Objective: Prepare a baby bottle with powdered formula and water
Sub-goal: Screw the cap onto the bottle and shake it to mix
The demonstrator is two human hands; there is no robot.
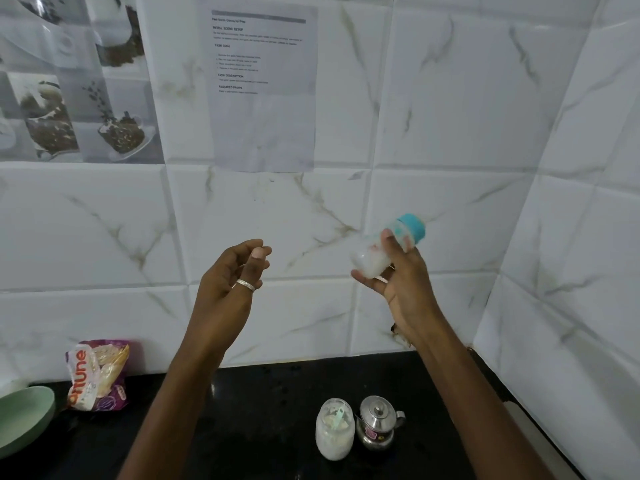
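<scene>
The right hand (398, 275) is raised in front of the marble-patterned wall tiles (450, 116) and grips a baby bottle (384, 247), fingers wrapped round its lower body. The bottle is tilted, its teal cap (412, 227) pointing up and away from the hand, and white liquid sits in its lower end; it is blurred. The left hand (232, 278) is held up at about the same height, well apart from the bottle, empty, its fingers loosely curled and a silver ring (246, 285) on one finger. Far below the right hand, on the black countertop (242, 427), a clear jar of white powder (334, 429) stands just beside a small steel lidded jug (379, 422). Below and outward from the left hand lie a printed food packet (98, 375) and a green bowl (24, 417).
</scene>
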